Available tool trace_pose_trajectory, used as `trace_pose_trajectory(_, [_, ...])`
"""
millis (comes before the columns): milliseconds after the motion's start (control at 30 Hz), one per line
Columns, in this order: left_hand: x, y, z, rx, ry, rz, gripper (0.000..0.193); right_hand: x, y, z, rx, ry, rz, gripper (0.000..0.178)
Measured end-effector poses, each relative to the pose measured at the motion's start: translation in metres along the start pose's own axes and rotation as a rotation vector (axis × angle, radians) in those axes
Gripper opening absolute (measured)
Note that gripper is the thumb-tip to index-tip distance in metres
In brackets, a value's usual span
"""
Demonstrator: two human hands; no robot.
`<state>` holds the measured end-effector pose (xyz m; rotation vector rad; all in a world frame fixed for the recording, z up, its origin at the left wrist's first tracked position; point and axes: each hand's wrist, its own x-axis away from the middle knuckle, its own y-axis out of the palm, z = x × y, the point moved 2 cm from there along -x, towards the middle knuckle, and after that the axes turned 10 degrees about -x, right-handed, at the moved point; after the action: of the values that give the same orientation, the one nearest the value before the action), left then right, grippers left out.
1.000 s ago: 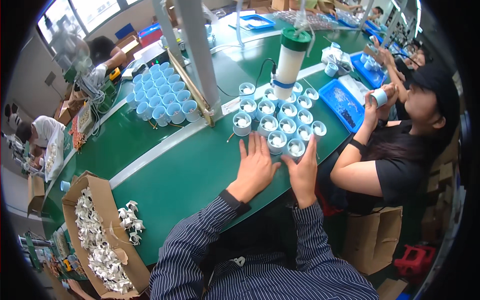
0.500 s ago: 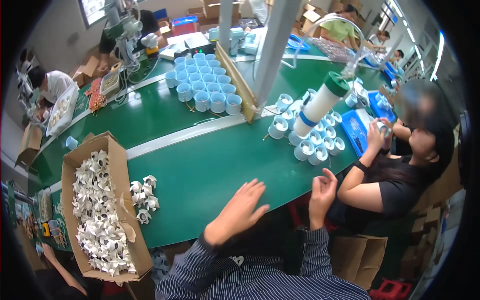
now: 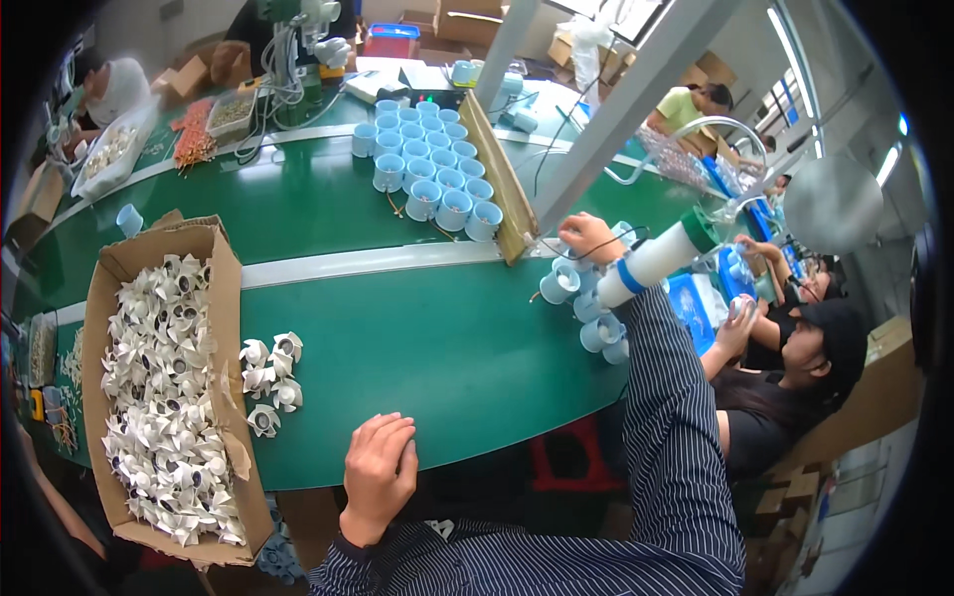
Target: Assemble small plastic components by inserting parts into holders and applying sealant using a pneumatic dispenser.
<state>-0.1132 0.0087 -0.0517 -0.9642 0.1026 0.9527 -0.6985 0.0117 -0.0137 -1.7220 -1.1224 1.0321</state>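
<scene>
My right hand reaches over the group of light blue cups on the right of the green table. Its fingers are bent down and drawn together at the far side of that group; what they hold, if anything, is hidden. White parts sit inside some of these cups. My left hand rests at the table's near edge, loosely curved with the thumb apart, and holds nothing. Left of it lie several loose white finned fan wheels, beside a cardboard box full of the same parts.
A white tube with a green cap hangs over the right-hand cups, close to my forearm. Rows of blue cups stand beyond, next to a wooden board and a grey post. A co-worker sits to the right, holding a cup.
My right hand has moved forward to the far side of the right-hand cups. My left hand has drawn back left toward the table edge. The view has shifted.
</scene>
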Motion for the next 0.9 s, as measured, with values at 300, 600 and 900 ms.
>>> trace_pose_trajectory(300, [0.000,0.000,-0.003,0.009,0.000,-0.030,0.021,0.056,-0.029,0.012,-0.174,0.303,0.043,0.036])
trace_pose_trajectory(600, [-0.008,-0.002,-0.003,0.075,0.029,-0.063,0.021,0.249,-0.078,-0.141,-0.170,0.587,0.291,0.021])
trace_pose_trajectory(900, [-0.004,-0.001,0.002,-0.122,0.132,-0.067,0.017,0.055,-0.007,-0.302,-0.346,-0.095,0.059,0.027])
